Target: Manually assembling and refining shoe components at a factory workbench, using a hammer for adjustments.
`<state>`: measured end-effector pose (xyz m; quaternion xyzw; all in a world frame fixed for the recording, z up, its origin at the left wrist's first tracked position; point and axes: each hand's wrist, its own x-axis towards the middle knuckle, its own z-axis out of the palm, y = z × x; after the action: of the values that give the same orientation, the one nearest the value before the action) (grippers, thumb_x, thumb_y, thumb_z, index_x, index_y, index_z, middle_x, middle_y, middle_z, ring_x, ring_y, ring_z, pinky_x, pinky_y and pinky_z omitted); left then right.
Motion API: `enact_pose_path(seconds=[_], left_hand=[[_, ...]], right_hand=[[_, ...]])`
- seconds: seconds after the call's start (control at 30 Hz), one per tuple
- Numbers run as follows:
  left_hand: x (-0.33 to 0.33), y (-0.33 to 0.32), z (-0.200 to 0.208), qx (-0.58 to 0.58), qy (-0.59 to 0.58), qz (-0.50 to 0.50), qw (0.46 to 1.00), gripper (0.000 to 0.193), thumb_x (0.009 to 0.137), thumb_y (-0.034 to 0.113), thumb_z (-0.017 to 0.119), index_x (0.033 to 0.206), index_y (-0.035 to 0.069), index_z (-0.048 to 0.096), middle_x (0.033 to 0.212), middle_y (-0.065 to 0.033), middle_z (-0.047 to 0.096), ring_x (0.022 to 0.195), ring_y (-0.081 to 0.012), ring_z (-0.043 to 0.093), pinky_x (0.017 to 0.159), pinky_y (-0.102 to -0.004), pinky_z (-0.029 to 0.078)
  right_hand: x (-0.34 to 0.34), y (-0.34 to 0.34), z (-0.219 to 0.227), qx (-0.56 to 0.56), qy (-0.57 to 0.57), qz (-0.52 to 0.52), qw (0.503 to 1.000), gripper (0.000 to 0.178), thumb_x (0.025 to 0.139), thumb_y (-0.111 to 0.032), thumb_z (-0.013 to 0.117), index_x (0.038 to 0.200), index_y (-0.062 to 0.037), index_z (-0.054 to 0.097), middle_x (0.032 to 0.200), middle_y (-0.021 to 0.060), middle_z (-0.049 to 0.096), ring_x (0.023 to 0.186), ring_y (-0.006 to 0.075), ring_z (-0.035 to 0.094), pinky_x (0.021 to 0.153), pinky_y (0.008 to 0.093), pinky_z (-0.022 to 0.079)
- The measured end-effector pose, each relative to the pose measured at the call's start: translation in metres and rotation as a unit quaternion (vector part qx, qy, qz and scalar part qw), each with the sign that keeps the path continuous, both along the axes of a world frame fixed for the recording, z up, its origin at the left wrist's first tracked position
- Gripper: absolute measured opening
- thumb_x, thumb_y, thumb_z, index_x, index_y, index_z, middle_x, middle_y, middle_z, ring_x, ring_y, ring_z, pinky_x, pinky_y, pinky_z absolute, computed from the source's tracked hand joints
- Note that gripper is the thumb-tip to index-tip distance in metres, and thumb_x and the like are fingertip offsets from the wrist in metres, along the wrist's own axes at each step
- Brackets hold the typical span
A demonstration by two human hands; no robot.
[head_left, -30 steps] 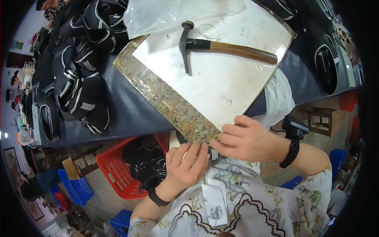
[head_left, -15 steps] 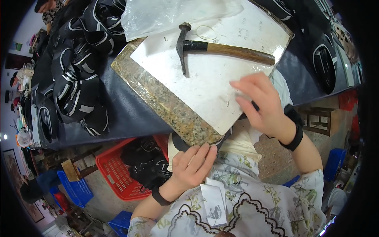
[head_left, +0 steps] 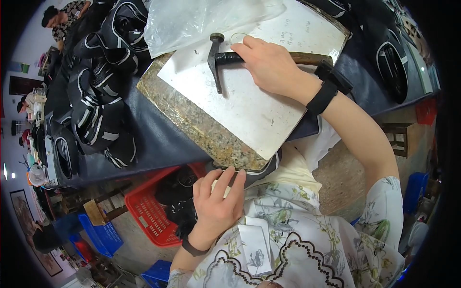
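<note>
My right hand [head_left: 273,67] is closed round the hammer [head_left: 215,60] where its wooden handle meets the black wrapping. The hammer lies on a white sheet [head_left: 221,108] with its head to the left; my fingers cover part of the handle. Under the sheet is a speckled stone slab [head_left: 192,124]. At the slab's near corner my left hand [head_left: 216,204] has its fingers bent over the edge of a black shoe upper [head_left: 254,178] with pale trim. The thumb is hidden, and most of the upper lies below the slab. A thin ring [head_left: 236,37] rests beside my right fingertips.
Clear plastic film [head_left: 192,24] covers the slab's far left. Several black uppers with pale trim [head_left: 98,117] are heaped left on the dark padded table [head_left: 158,151]. Below stands a red basket [head_left: 149,216] of black pieces. A wooden stool [head_left: 401,139] is at right.
My right hand has moved forward and left from above the sheet's near right side onto the hammer handle. My left hand stays by the slab's near corner, its fingers a little more apart.
</note>
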<state>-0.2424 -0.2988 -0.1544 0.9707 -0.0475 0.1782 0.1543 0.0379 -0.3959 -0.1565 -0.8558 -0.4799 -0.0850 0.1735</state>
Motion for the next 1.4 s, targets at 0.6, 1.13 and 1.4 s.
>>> enact_pose_path(seconds=[0.6, 1.13, 1.4], left_hand=[[-0.004, 0.001, -0.015, -0.047, -0.066, 0.017, 0.997, 0.033, 0.063, 0.002, 0.073, 0.095, 0.005, 0.068, 0.1, -0.0084, 0.064, 0.087, -0.0269, 0.059, 0.073, -0.0377, 0.045], [-0.01, -0.004, -0.026, -0.078, -0.152, -0.037, 0.985, 0.03, 0.064, 0.004, 0.068, 0.093, -0.003, 0.066, 0.094, -0.0135, 0.065, 0.079, -0.0242, 0.062, 0.065, -0.0321, 0.052], [-0.014, -0.006, -0.035, -0.068, -0.175, -0.035, 0.982, 0.026, 0.065, 0.005, 0.068, 0.089, -0.003, 0.066, 0.092, -0.015, 0.064, 0.081, -0.0266, 0.063, 0.065, -0.0334, 0.053]], right_hand=[[-0.127, -0.09, 0.073, -0.073, 0.118, 0.099, 0.985, 0.033, 0.074, -0.033, 0.074, 0.076, -0.0088, 0.051, 0.064, 0.0041, 0.05, 0.052, 0.021, 0.055, 0.044, 0.0328, 0.041], [-0.121, -0.058, 0.073, -0.197, 0.128, 0.176, 0.956, 0.036, 0.082, -0.036, 0.069, 0.075, -0.0066, 0.05, 0.06, 0.0059, 0.052, 0.047, 0.025, 0.056, 0.042, 0.0336, 0.043], [-0.118, -0.039, 0.077, -0.196, 0.101, 0.219, 0.95, 0.035, 0.084, -0.037, 0.067, 0.076, -0.0068, 0.051, 0.059, 0.0061, 0.052, 0.045, 0.0241, 0.055, 0.041, 0.0332, 0.042]])
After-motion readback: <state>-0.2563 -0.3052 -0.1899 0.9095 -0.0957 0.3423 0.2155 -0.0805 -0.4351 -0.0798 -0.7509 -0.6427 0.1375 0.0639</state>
